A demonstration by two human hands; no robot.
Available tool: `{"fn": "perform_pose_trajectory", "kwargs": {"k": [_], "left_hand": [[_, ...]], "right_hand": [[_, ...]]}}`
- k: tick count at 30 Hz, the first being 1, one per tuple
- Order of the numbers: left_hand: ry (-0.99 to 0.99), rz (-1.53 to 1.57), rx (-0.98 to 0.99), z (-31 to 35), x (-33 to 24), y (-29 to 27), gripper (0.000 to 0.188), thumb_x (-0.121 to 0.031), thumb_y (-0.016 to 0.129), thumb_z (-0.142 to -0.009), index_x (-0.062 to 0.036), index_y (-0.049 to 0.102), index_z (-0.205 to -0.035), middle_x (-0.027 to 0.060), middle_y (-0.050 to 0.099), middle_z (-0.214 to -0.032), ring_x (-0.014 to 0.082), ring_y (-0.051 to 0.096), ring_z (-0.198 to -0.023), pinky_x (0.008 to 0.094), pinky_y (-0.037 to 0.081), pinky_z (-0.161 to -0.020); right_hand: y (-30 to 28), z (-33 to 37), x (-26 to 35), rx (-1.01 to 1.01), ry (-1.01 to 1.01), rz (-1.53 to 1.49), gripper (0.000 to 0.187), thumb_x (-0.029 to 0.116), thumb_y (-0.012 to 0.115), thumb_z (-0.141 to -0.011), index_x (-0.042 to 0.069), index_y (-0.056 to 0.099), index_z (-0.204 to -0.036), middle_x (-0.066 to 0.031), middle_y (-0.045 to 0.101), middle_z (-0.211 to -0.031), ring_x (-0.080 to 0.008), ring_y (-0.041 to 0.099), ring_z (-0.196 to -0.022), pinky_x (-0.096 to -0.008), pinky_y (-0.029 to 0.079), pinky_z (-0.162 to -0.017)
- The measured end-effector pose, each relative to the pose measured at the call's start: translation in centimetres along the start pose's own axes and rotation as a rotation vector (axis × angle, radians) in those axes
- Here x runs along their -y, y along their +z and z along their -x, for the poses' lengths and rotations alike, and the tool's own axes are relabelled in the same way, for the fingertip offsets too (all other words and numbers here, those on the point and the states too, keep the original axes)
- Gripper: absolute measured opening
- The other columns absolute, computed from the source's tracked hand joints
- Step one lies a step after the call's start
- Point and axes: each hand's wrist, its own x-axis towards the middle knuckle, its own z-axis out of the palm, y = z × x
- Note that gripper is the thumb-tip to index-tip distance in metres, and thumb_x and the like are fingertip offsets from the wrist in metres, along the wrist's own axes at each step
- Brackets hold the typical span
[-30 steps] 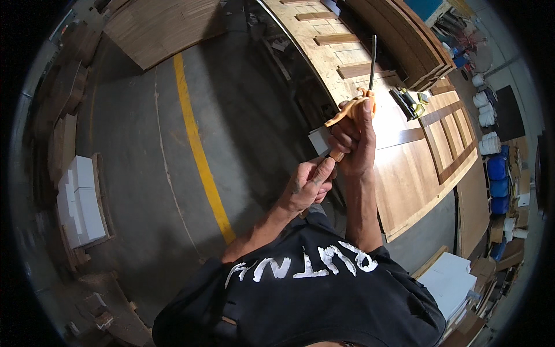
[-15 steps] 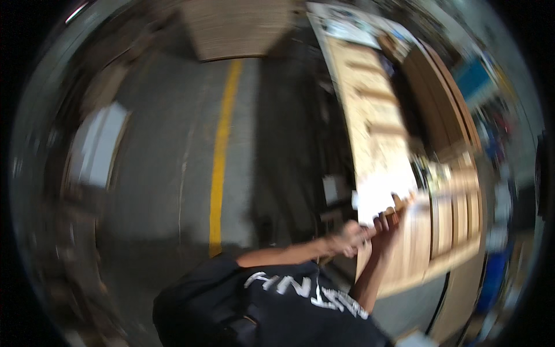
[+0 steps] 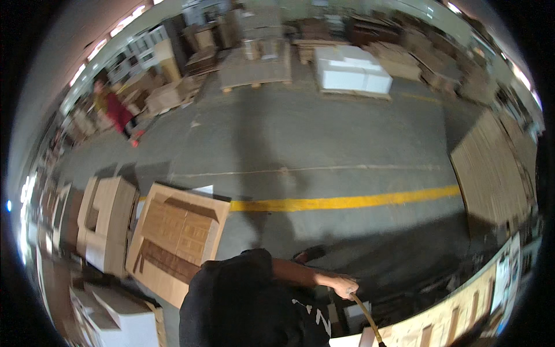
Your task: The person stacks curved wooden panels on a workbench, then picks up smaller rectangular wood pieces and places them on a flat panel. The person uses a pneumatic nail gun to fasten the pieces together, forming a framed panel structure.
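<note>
Held thing: a thin, tan, rod-like wooden strip [image 3: 365, 318], slightly curved in the fisheye view, running from the hand down and right toward the lower edge of the picture.
Where it is: low in the view, just right of the person's dark shirt, its lower end passing over the pale wooden bench [image 3: 462, 315] with framed panels on it.
Visible hand [image 3: 345, 285]: closed around the upper end of the strip, arm stretched out across the body; which hand it is cannot be told from this view.
Other hand: not in view, hidden by the torso or below the edge.
Handling, as a judgement: the strip looks light and narrow, probably springy along its length, so it may whip or bend if held only at one end; a hold nearer the middle would steady it. The thin edge could splinter or snap under sideways force.
Surroundings: grey concrete floor [image 3: 324, 139] with a yellow painted line [image 3: 347, 202]; flattened brown cardboard boxes [image 3: 173, 237] to the left; white blocks on a pallet [image 3: 351, 69] far off; a distant person in red [image 3: 118, 113].
</note>
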Motion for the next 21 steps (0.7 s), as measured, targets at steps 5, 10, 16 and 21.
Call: {"fn": "perform_pose_trajectory", "kwargs": {"k": [5,10,16,21], "left_hand": [[-0.125,0.403,-0.163,7.5,-2.1,-4.6,0.046,-0.03,0.06,-0.098,-0.0048,0.061,-0.06,0.0044,0.059,-0.057,0.02,0.056,-0.055,0.0405,0.046,-0.06],[0.12,0.505,-0.375,8.7,5.6,2.0,0.042,-0.026,0.061,-0.097,-0.0055,0.06,-0.06,0.0053,0.06,-0.058,0.0187,0.055,-0.055,0.038,0.043,-0.057],[0.005,0.468,-0.222,9.3,2.2,1.0,0.038,-0.026,0.066,-0.09,-0.0047,0.057,-0.06,0.0078,0.06,-0.063,0.0212,0.056,-0.061,0.0377,0.042,-0.058],[0.044,0.445,0.121,9.5,-1.6,-1.9,0.053,-0.041,0.068,-0.089,-0.0028,0.048,-0.057,0.0026,0.041,-0.054,0.0177,0.038,-0.052,0.0398,0.035,-0.052]], "right_hand": [[1.9,-0.7,0.0,0.181,0.024,-0.063,0.055,0.05,0.048,-0.1,0.002,0.048,-0.127,-0.005,0.054,-0.099,-0.0143,0.049,-0.077,-0.0278,0.044,-0.065],[3.2,0.2,0.3,0.265,0.06,-0.082,0.056,0.048,0.049,-0.1,0.001,0.046,-0.129,-0.0055,0.055,-0.1,-0.0134,0.049,-0.075,-0.0267,0.044,-0.064],[2.3,0.3,0.7,0.269,0.053,-0.082,0.057,0.046,0.052,-0.1,0.0,0.044,-0.133,-0.0061,0.055,-0.101,-0.0124,0.049,-0.073,-0.0254,0.045,-0.062],[1.1,0.2,1.4,0.215,0.047,-0.097,0.059,0.044,0.053,-0.1,-0.001,0.042,-0.136,-0.0066,0.056,-0.102,-0.0115,0.049,-0.071,-0.0242,0.046,-0.06]]}}
